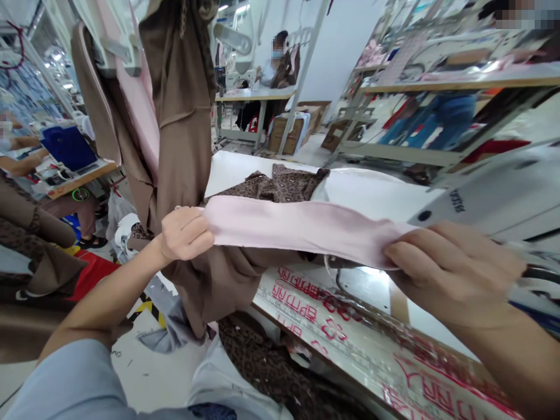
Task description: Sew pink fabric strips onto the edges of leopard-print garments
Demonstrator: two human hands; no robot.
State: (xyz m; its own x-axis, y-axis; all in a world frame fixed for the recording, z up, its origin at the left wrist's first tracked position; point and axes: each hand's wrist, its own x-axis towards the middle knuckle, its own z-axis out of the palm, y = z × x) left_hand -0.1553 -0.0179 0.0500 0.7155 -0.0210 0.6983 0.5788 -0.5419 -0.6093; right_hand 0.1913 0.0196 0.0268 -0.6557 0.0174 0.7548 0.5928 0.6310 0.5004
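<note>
A pale pink strip of fabric is stretched level between my two hands. My left hand is closed in a fist round its left end. At the other end, the fingers of my right hand grip the cloth, slightly blurred. Behind the strip lies leopard-print fabric on the white table. Brown fabric hangs from clips at my left and drapes down below the strip. More leopard-print cloth rests low in front of me.
A white sewing machine stands on the right. The table's front edge carries a ruler and red-printed tape. Grey clip hangers hold cloth at upper left. Other people sit at worktables farther back, with cardboard boxes nearby.
</note>
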